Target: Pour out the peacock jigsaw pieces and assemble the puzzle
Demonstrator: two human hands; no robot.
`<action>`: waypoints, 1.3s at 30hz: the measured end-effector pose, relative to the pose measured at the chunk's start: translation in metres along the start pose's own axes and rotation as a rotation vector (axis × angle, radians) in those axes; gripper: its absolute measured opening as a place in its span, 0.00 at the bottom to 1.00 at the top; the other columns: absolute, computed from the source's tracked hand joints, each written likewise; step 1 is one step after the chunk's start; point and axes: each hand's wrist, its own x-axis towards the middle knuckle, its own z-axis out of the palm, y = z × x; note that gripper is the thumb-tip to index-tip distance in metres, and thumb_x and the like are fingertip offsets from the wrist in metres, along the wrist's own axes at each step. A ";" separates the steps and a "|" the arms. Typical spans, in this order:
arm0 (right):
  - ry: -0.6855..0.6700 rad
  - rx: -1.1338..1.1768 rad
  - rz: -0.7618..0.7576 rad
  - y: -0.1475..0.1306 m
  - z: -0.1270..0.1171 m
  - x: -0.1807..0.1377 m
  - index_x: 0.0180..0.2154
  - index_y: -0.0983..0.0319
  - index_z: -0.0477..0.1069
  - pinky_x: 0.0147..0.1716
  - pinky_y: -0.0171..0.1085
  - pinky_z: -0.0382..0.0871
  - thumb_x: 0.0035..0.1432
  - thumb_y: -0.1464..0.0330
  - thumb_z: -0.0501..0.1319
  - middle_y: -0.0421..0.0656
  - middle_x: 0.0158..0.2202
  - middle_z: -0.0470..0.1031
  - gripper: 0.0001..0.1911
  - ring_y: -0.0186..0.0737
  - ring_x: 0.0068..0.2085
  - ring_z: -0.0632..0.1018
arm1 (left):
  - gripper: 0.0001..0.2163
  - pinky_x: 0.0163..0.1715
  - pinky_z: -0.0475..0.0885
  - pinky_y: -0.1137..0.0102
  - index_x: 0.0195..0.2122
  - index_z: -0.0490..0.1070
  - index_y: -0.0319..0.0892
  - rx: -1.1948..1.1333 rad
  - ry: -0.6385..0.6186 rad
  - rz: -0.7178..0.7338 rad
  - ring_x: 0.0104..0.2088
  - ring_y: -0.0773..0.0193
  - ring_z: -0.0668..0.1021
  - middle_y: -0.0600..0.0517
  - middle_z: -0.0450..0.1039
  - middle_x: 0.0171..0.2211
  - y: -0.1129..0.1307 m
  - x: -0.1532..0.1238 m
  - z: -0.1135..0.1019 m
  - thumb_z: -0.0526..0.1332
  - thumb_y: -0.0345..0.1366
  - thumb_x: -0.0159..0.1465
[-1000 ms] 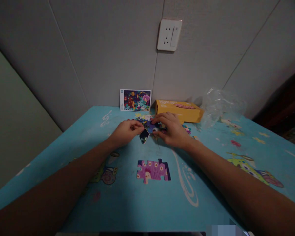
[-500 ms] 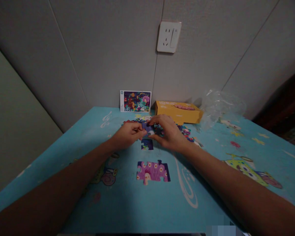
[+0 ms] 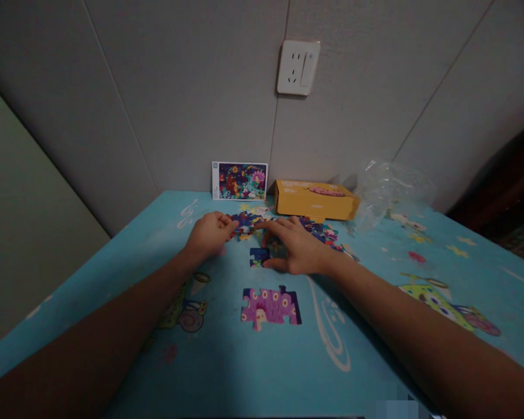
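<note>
My left hand is closed in a pinch at the left edge of a loose heap of puzzle pieces. What its fingertips hold, if anything, blends with the heap. My right hand arches low over the table with thumb and index finger apart. Its thumb tip lies beside a dark blue puzzle piece; the space under the palm is shaded. Closer to me lies a joined section of pink and purple puzzle pieces, flat on the cloth.
Against the wall leans a picture card of a colourful scene. Right of it lies a yellow box, with a crumpled clear plastic bag beside it. The blue tablecloth has printed cartoon figures. A socket is on the wall.
My hands have parted: the left moved left to the heap's edge, the right came slightly lower. The bluish puzzle piece held between them is no longer visible there.
</note>
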 end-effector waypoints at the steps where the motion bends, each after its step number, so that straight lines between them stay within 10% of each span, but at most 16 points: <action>1: -0.009 0.004 -0.002 -0.001 0.000 0.000 0.57 0.62 0.61 0.47 0.46 0.55 0.49 0.64 0.68 0.45 0.41 0.77 0.34 0.51 0.47 0.72 | 0.11 0.15 0.62 0.75 0.34 0.69 0.41 -0.003 0.031 0.002 0.18 0.66 0.74 0.54 0.72 0.22 -0.001 0.001 0.000 0.62 0.44 0.58; 5: -0.031 0.001 -0.004 -0.001 0.000 0.000 0.56 0.64 0.61 0.46 0.45 0.55 0.50 0.65 0.67 0.46 0.42 0.76 0.33 0.51 0.47 0.72 | 0.12 0.14 0.59 0.75 0.38 0.69 0.41 -0.051 0.037 0.079 0.14 0.69 0.67 0.58 0.69 0.19 0.005 -0.004 -0.002 0.60 0.44 0.59; 12: 0.076 -0.009 -0.075 0.001 0.000 -0.001 0.56 0.65 0.61 0.46 0.44 0.58 0.50 0.62 0.67 0.50 0.46 0.73 0.34 0.51 0.47 0.71 | 0.12 0.18 0.54 0.76 0.24 0.66 0.40 0.051 -0.482 0.496 0.17 0.72 0.63 0.60 0.60 0.15 0.013 -0.022 0.002 0.64 0.43 0.56; 19: 0.049 -0.205 0.131 0.027 -0.003 -0.004 0.61 0.67 0.56 0.50 0.52 0.56 0.53 0.59 0.63 0.57 0.51 0.72 0.38 0.58 0.50 0.69 | 0.11 0.15 0.58 0.77 0.27 0.63 0.41 -0.100 -0.086 0.160 0.14 0.72 0.65 0.58 0.65 0.16 0.015 -0.012 -0.002 0.58 0.42 0.62; 26: 0.022 -0.157 0.131 0.026 0.001 -0.001 0.59 0.66 0.59 0.50 0.50 0.56 0.50 0.69 0.63 0.50 0.45 0.76 0.34 0.53 0.47 0.70 | 0.25 0.12 0.59 0.78 0.58 0.57 0.41 -0.084 0.034 0.002 0.13 0.71 0.67 0.59 0.71 0.22 0.009 -0.007 -0.002 0.60 0.40 0.61; 32: 0.183 -0.140 -0.044 0.020 -0.006 0.000 0.53 0.63 0.64 0.49 0.47 0.57 0.53 0.73 0.59 0.46 0.38 0.76 0.24 0.48 0.43 0.71 | 0.16 0.17 0.58 0.76 0.33 0.74 0.37 0.032 -0.150 0.264 0.16 0.71 0.66 0.57 0.65 0.15 0.013 -0.013 0.001 0.58 0.46 0.62; 39: 0.199 -0.034 -0.152 0.006 -0.004 0.001 0.50 0.63 0.64 0.43 0.42 0.61 0.51 0.79 0.56 0.45 0.35 0.74 0.22 0.44 0.39 0.72 | 0.12 0.19 0.56 0.75 0.32 0.74 0.40 0.057 -0.481 0.469 0.17 0.71 0.66 0.59 0.64 0.15 0.012 -0.020 0.007 0.64 0.44 0.57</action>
